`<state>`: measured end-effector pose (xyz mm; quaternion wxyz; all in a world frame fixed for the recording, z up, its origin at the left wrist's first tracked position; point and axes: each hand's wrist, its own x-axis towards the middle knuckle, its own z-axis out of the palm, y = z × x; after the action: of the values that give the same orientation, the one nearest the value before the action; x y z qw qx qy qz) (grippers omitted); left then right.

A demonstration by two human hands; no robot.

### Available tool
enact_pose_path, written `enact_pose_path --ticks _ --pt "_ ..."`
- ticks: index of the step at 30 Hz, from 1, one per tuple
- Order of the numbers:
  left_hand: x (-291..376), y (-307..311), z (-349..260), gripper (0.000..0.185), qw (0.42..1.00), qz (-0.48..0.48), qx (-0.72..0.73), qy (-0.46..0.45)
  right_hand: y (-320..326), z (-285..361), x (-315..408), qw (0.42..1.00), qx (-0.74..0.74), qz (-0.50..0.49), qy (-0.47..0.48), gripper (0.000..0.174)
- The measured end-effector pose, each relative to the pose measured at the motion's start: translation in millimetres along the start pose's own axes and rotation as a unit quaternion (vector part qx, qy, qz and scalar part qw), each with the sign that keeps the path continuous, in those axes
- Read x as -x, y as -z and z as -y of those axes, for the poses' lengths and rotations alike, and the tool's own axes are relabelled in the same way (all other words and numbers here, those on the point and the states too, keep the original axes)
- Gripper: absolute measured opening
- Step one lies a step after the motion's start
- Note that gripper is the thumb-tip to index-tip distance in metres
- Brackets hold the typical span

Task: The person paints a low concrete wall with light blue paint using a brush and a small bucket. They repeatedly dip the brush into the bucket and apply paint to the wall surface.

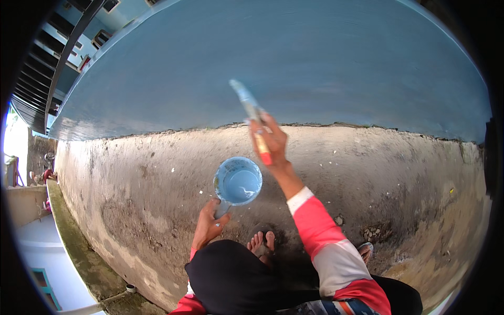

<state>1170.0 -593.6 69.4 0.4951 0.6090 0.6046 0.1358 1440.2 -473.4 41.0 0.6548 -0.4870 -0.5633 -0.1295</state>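
Observation:
My right hand [271, 139] grips a paintbrush [263, 147] by its red and yellow handle. Pale blue paint coats the bristles, which are blurred in front of the blue wall [323, 59]; whether they touch it I cannot tell. Below and to the left, my left hand [210, 222] holds a dipper-like plastic pot by its handle [222, 208]. Light blue paint [240, 184] lies inside the pot [217, 179], with smears around its inner rim.
Rough concrete ground [315, 177] runs along the wall's foot, with paint flecks on it. My bare foot [258, 242] is below the pot. A mossy ledge [75, 240] and a pipe [130, 288] border the left. Dark metal railings [65, 59] stand upper left.

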Motion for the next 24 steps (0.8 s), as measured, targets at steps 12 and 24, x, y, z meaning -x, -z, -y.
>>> enact_pose_path --ticks 12,24 --pt "-14 -24 -1 0.045 0.999 0.01 -0.043 -0.017 245 -94 -33 0.931 0.309 -0.191 0.008 0.017" --pt "-25 -45 -24 0.045 0.997 0.067 -0.021 0.023 94 -7 -18 1.0 0.018 0.007 -0.011 0.032"
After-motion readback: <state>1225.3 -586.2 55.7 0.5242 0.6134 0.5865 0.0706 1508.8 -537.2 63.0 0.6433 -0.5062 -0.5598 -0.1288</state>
